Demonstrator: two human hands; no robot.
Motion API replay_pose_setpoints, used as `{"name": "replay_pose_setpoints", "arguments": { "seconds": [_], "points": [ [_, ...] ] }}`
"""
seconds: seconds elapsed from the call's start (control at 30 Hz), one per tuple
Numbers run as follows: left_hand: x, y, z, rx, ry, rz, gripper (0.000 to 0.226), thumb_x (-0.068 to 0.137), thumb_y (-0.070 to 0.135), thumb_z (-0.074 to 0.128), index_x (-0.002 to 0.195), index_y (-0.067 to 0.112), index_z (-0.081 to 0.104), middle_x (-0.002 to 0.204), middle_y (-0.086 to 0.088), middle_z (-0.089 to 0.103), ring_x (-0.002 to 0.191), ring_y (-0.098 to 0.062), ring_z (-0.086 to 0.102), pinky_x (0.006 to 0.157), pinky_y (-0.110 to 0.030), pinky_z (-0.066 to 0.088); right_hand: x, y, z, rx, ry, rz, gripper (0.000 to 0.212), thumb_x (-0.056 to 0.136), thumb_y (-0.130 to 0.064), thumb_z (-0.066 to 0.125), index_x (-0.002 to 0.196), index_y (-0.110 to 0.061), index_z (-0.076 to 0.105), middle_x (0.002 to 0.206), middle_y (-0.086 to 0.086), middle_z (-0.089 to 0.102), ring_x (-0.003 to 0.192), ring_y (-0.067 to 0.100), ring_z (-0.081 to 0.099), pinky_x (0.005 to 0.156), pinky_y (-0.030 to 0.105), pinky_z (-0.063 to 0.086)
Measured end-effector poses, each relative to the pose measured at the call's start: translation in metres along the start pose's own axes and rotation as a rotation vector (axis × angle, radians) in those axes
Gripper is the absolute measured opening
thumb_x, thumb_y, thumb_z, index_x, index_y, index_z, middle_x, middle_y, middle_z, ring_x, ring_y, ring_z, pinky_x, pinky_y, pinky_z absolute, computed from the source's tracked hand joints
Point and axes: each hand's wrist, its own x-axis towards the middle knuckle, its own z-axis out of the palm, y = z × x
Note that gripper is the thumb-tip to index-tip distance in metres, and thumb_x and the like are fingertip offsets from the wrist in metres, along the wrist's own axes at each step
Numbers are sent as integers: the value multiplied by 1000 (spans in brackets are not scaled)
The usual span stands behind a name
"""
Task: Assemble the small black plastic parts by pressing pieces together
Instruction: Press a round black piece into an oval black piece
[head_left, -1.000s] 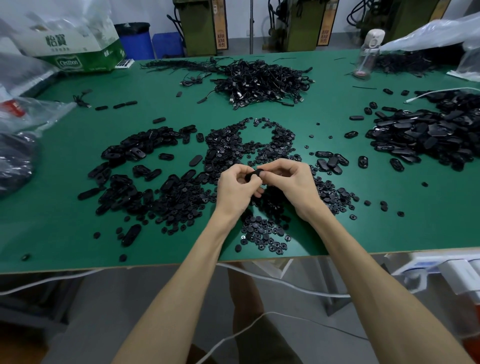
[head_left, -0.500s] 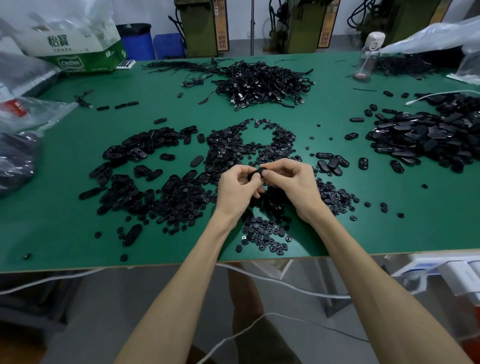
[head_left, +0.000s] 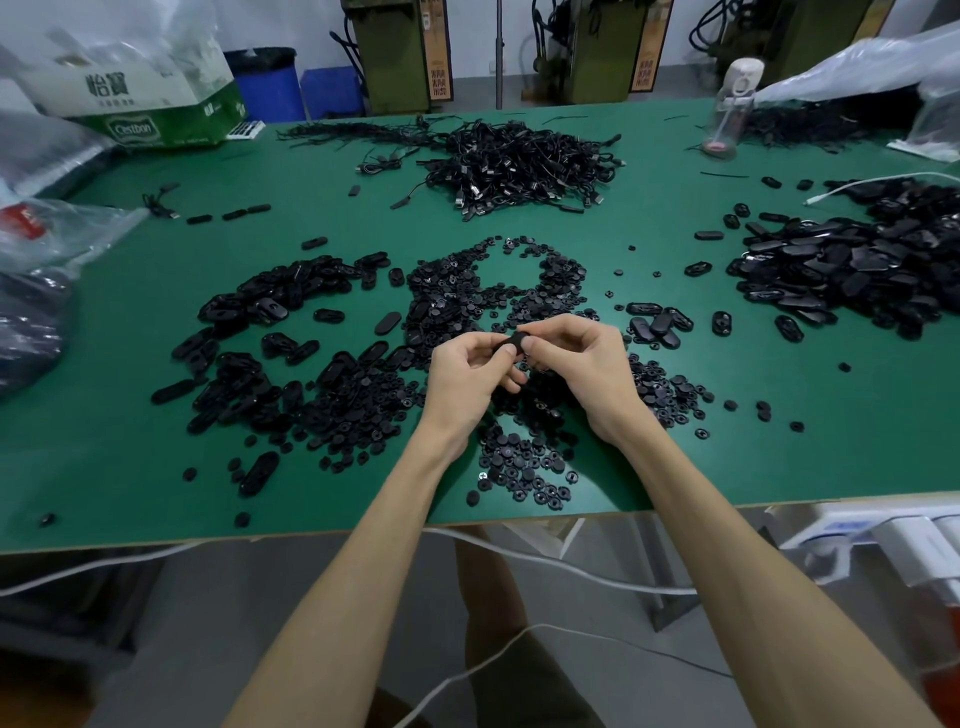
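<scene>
My left hand (head_left: 470, 376) and my right hand (head_left: 582, 364) meet above the middle of the green table (head_left: 130, 467). Between their fingertips they pinch a small black plastic part (head_left: 511, 344), mostly hidden by the fingers. Below and around the hands lies a spread of small round black pieces (head_left: 524, 462). Oblong black shells (head_left: 270, 312) are heaped to the left. A separate heap of oblong black pieces (head_left: 852, 265) lies at the right.
A tangle of black cables (head_left: 519, 161) sits at the back centre. A green and white carton (head_left: 150, 104) and plastic bags (head_left: 47, 234) stand at the left. A bottle (head_left: 732, 104) stands at the back right. White cords hang under the front edge.
Both hands have stayed together over the same spot, with the fingers shifting slightly on the small part between them.
</scene>
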Motion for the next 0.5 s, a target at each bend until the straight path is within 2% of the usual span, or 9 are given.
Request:
{"name": "replay_pose_setpoints", "arguments": {
  "seconds": [0.2, 0.33, 0.43, 0.5],
  "points": [
    [0, -1, 0, 3, 8, -6, 12, 98, 3, 65, 108, -3, 68, 67, -6, 73, 62, -17, 69, 64, -26, 58, -1, -3, 1, -24, -5, 2, 13, 89, -2, 77, 101, -4, 78, 91, 12, 78, 78, 14, 71, 74, 22, 57],
    [0, -1, 2, 23, 29, 5, 8, 98, 7, 66, 105, 4, 68, 71, -7, 74, 62, -18, 69, 64, -27, 58, -2, -5, 2, -59, 4, -14, 25, 91, -3, 75, 114, -12, 76, 90, 19, 74, 76, 16, 67, 76, 29, 59],
    [-1, 3, 5, 87, 51, 48, 8, 100, 9, 64, 108, 6, 67, 83, -7, 75, 72, -16, 73, 62, -26, 58, -3, -10, 6, -189, 41, -52, 24, 93, -5, 72, 112, -18, 75, 85, 12, 73, 73, 18, 63, 76, 41, 57],
    [-1, 7, 5, 160, 58, 81, 9, 102, 12, 62, 110, 9, 66, 93, -4, 73, 85, -14, 73, 68, -26, 58, -4, -13, 7, -243, 85, -63, 20, 94, -5, 70, 108, -19, 75, 82, 8, 72, 73, 19, 62, 74, 41, 56]
  ]
}}
